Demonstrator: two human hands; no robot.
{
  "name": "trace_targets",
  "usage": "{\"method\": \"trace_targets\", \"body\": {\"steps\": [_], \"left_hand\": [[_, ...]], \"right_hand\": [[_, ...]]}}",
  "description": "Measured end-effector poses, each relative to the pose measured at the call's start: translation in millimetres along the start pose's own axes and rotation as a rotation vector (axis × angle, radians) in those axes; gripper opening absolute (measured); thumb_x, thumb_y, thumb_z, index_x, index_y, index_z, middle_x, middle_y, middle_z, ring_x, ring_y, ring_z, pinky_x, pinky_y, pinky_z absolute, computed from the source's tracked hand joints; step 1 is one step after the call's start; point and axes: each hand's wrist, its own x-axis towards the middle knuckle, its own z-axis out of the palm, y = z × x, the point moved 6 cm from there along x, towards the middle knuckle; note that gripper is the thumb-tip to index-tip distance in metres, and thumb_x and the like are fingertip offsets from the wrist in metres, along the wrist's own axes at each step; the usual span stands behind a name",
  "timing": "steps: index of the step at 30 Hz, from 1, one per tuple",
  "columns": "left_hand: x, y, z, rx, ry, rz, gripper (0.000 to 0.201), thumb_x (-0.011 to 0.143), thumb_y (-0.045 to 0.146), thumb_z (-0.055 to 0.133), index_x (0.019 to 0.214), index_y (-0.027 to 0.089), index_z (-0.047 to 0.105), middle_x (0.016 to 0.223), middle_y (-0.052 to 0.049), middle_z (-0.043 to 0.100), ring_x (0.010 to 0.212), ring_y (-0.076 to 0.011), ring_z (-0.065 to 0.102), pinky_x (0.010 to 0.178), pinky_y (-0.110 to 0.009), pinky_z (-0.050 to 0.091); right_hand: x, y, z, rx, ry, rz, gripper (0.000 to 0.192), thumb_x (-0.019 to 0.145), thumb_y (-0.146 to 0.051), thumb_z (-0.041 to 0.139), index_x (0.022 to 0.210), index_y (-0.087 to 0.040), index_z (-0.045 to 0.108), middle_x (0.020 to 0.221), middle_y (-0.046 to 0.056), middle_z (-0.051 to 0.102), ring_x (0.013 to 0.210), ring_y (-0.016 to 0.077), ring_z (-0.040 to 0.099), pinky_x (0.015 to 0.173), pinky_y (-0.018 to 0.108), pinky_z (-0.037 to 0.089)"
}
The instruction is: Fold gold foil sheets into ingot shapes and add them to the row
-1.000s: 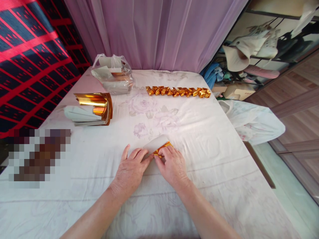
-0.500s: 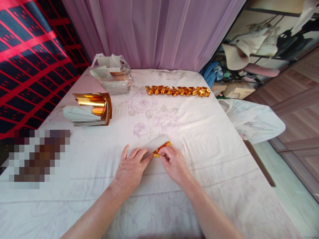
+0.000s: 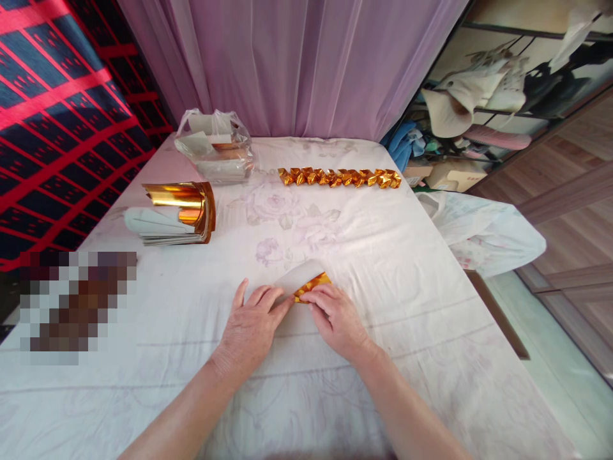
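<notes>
A small sheet of gold foil paper (image 3: 306,278), white on its back, lies on the white flowered cloth (image 3: 393,268) in front of me. My left hand (image 3: 251,326) rests flat on its left part, fingers pressing the paper down. My right hand (image 3: 338,316) pinches the folded gold edge with its fingertips. Most of the sheet is hidden under both hands.
A row of folded gold paper pieces (image 3: 340,177) lies at the far middle. A curled stack of gold sheets (image 3: 179,211) sits at the left, a clear plastic bag of paper (image 3: 215,145) behind it. A blurred patch (image 3: 76,306) covers the near left. The table's right edge drops beside shelves.
My right hand's fingertips have crept slightly left along the gold fold. The left hand stays put; the view has shifted a little.
</notes>
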Motion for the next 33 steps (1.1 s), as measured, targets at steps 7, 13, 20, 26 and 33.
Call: {"method": "trace_targets", "body": {"steps": [7,13,20,26,33], "left_hand": [[-0.9,0.8,0.3,0.007,0.008,0.003,0.049,0.085,0.003,0.047,0.124,0.027,0.065,0.118,-0.004,0.068,0.111,-0.0225,0.059,0.119,-0.052,0.017],[-2.7,1.3,0.3,0.015,-0.007,0.030,0.052,0.085,0.006,0.050,0.129,0.031,0.062,0.121,-0.004,0.066,0.113,-0.0238,0.059,0.118,-0.055,0.017],[-4.0,1.5,2.1,0.021,-0.001,0.044,0.051,0.085,0.006,0.052,0.127,0.032,0.064,0.122,-0.005,0.065,0.114,-0.0253,0.058,0.116,-0.057,0.019],[-2.9,0.8,2.8,0.008,-0.009,0.025,0.048,0.086,0.006,0.052,0.124,0.031,0.065,0.122,-0.004,0.066,0.113,-0.0241,0.059,0.117,-0.055,0.018],[-4.9,-2.9,0.5,-0.022,-0.012,0.007,0.045,0.087,0.006,0.048,0.122,0.029,0.066,0.124,-0.002,0.068,0.114,-0.0216,0.060,0.120,-0.054,0.010]], "right_hand": [[-9.0,-5.8,-0.7,-0.113,-0.041,-0.105,0.038,0.089,-0.009,0.050,0.117,-0.024,0.070,0.103,0.007,0.063,0.093,0.0202,0.058,0.084,0.037,0.051],[-9.2,-7.1,-0.5,-0.161,-0.048,-0.111,0.041,0.087,-0.006,0.050,0.118,-0.024,0.071,0.102,0.007,0.063,0.092,0.0203,0.057,0.082,0.037,0.052],[-9.0,-7.2,0.5,-0.177,-0.048,-0.105,0.040,0.086,-0.007,0.051,0.117,-0.024,0.071,0.101,0.006,0.063,0.091,0.0198,0.058,0.082,0.036,0.051],[-8.6,-7.1,0.8,-0.163,-0.028,-0.077,0.044,0.085,-0.006,0.050,0.116,-0.027,0.072,0.099,0.006,0.064,0.091,0.0197,0.058,0.082,0.037,0.051],[-9.1,-7.5,0.4,-0.152,-0.014,-0.100,0.038,0.084,-0.004,0.055,0.113,-0.022,0.072,0.099,0.006,0.063,0.091,0.0202,0.059,0.083,0.037,0.051]]}}
